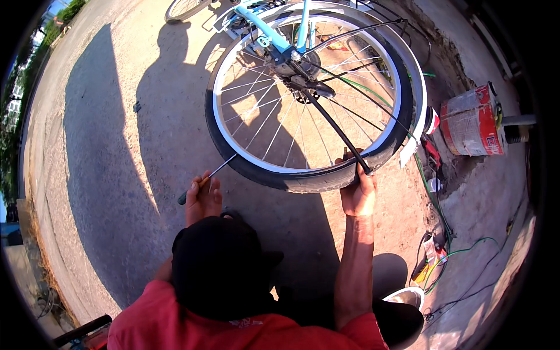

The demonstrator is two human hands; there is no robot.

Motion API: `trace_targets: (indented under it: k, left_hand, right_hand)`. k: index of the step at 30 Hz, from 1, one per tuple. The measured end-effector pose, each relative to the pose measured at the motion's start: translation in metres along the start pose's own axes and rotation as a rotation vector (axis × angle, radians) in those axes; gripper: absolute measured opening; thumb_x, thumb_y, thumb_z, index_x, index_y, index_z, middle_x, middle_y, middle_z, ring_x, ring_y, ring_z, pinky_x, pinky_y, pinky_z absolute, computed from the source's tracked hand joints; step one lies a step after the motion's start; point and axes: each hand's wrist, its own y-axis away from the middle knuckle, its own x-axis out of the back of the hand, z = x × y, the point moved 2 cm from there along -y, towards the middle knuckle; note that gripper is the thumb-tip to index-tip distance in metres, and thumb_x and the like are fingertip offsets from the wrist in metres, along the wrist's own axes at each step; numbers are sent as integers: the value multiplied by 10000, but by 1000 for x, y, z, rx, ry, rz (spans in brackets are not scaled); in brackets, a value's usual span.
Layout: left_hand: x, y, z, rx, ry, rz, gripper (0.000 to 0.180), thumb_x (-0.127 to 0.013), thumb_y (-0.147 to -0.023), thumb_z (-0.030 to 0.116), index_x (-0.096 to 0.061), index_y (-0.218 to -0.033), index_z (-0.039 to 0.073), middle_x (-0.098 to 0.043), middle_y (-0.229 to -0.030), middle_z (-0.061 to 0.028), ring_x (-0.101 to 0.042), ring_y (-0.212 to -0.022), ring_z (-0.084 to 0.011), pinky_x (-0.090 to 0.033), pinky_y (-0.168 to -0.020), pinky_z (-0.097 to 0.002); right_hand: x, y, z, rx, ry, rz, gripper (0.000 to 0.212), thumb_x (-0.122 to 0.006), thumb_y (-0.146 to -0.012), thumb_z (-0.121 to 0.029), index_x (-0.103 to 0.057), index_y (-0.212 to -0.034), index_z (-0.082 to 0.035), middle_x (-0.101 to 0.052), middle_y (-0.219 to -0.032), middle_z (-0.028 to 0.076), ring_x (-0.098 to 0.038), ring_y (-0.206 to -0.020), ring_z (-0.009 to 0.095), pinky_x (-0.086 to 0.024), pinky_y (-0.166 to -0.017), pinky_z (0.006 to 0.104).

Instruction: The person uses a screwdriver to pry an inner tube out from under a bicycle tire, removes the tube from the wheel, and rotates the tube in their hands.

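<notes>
While hard sun bakes the rough, gritty ground (134, 46) to a pale tan, 2 broad shadows sprawl across it, the nearer ending in a rounded head shape, and we're clearly outdoors: greenery (11, 149) rims the far left, and a pale concrete strip (466, 46) with a crumbling edge runs down the right. Into the centre now, where a crouching co-worker in a black cap (224, 265) and red shirt (163, 324) has a bicycle wheel (238, 160) right in front, on a light blue frame (271, 32). The co-worker's left hand (203, 201) closes round a thin-shafted tool (221, 166), its tip up at the rim; the co-worker's right hand (360, 195) clasps the tyre (291, 182) by the end of a black rod (335, 125). The wearer's own hands are out of shot, so I cannot tell their grip. Over on the right, a battered red-and-white can (469, 122) leans on the concrete side, a green cable (431, 198) snakes below it, and 1 white shoe (408, 296) catches the light.
</notes>
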Motion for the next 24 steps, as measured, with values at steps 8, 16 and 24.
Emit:
trace_targets:
  k: [8,16,24]
  left_hand:
    - [-122,-44,40,-335,-1044,-225,158,-511,-988,128,-609,-1053,23,-681,-1068,-182,-668,-1021,-259,-538,-881,-392]
    - [-199,-146,-13,-110,-1322,-252,316,-562,-1012,343,-576,-933,37,-613,-676,-70,-564,-522,-133,-446,-513,-269]
    - [-186,-119,50,-395,-898,-134,353,-458,-1056,344,-541,-869,57,-526,-663,-55,-476,-528,-141,-407,-547,-282]
  right_hand:
    - [3,-1,-3,40,1,13,426,-721,-893,-184,-552,-1254,-35,-663,-1096,110,-669,-975,270,-547,-916,476]
    - [-16,-5,-3,37,-3,132,422,-674,-923,-299,-555,-1210,-14,-651,-1008,109,-656,-867,233,-542,-793,378]
    - [-20,-11,3,55,23,219,522,-650,-924,-422,-547,-1243,-22,-640,-985,99,-643,-883,220,-545,-760,381]
